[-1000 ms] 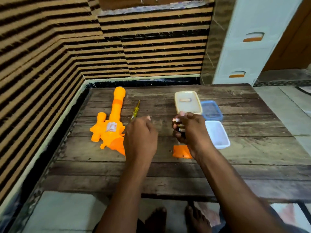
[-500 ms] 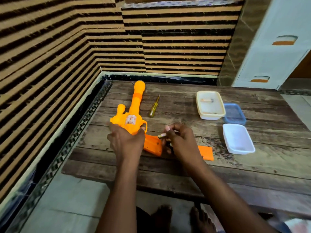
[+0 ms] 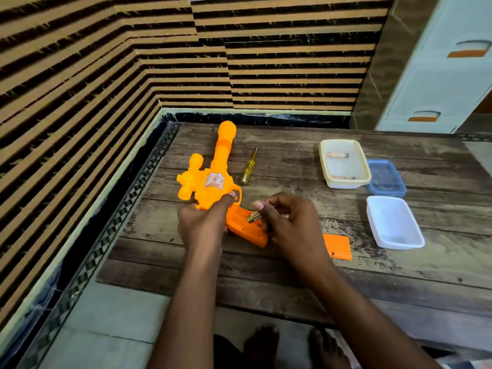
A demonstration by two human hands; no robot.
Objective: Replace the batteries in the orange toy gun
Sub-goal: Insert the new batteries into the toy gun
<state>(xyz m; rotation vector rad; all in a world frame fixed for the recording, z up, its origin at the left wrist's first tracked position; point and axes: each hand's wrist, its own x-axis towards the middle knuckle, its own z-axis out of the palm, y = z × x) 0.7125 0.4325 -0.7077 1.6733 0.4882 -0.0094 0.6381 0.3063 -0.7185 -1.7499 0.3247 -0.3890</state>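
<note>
Two hands work at the orange toy gun (image 3: 213, 182), which lies flat near the table's left edge, barrel pointing at the wall. The left hand (image 3: 205, 222) wraps its fingers over the body, likely to steady it, while the right hand (image 3: 287, 222) pinches a battery (image 3: 253, 216) at the open grip compartment (image 3: 246, 225) and seems to grip more behind. The battery cover (image 3: 336, 246) lies just right; the screwdriver (image 3: 248, 169) beyond. Open wood (image 3: 266, 275) lies toward the near edge; three containers (image 3: 394, 222) crowd the right
</note>
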